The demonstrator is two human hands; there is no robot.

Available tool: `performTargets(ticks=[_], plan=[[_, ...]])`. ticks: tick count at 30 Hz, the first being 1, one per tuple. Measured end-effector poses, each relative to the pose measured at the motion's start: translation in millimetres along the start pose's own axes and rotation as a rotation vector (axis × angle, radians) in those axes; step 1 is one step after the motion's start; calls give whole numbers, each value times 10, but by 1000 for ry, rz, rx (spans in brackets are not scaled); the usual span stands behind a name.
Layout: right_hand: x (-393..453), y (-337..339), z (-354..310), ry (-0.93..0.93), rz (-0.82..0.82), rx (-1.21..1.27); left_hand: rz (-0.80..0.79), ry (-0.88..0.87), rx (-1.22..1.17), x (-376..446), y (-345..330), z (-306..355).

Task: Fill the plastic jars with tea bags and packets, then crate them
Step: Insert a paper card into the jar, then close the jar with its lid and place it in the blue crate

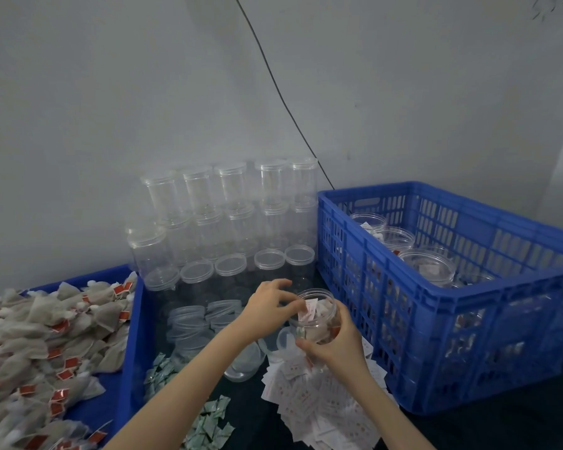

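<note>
Right hand (333, 342) grips jar (316, 315), left hand (268, 302) pinches packet (307, 308)

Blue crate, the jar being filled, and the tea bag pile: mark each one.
blue crate (468, 319), head view, front left wall.
jar (319, 323), head view, clear side wall.
tea bag pile (30, 345), head view, middle of the heap.

Both hands raised: left hand (268, 303) pinching, right hand (333, 344) gripping.

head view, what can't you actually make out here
- Print on the white packets: too small and blurred.
- How full the jar is: both hands cover its sides.
- Jars deep in the blue crate: hidden by its near wall.
- Tea bag pile: cut off at the left edge.
</note>
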State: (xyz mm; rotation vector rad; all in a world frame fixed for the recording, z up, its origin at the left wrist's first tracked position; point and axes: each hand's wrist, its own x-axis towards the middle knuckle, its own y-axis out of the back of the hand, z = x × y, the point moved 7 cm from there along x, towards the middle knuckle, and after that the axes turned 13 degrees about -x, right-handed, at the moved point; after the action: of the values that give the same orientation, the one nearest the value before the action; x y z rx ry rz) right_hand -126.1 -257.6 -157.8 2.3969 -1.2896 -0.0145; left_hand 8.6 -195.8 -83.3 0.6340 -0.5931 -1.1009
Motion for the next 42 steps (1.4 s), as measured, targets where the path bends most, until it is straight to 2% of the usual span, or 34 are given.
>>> performTargets(ticks=[3,5,7,9,11,16,19,22,25,29,31,35,42], plan=[[-2,-3,-20,6,-2,3,73,-21,-174,-55,85,85],[5,-4,-37,9,-7,1,94,-32,-395,-106,121,87],[49,-10,-36,2,-5,15,-15,-16,-571,-170,53,77],[113,-25,-73,3,-14,26,-162,34,-652,-222,-89,14],[182,-66,-150,15,-69,16,-216,57,-723,-235,-166,-40],[332,-61,-375,83,-317,4,-52,84,-837,-146,-51,-174],[469,42,-559,26,-336,44,59,59,-782,-91,66,-183],[618,86,-868,144,-323,-276,105,24,-688,-19,95,-110],[761,50,-1090,226,-347,-680,168,-10,-753,30,118,-24],[971,118,-1400,234,-357,-797,199,-94,-807,88,193,126],[1114,219,-1603,237,-312,-825,225,-122,-840,155,281,193],[1486,566,-2010,229,-117,-809,289,-95,-830,352,441,228],[2183,1313,-2276,210,275,-688,249,-12,-710,556,382,-35]])
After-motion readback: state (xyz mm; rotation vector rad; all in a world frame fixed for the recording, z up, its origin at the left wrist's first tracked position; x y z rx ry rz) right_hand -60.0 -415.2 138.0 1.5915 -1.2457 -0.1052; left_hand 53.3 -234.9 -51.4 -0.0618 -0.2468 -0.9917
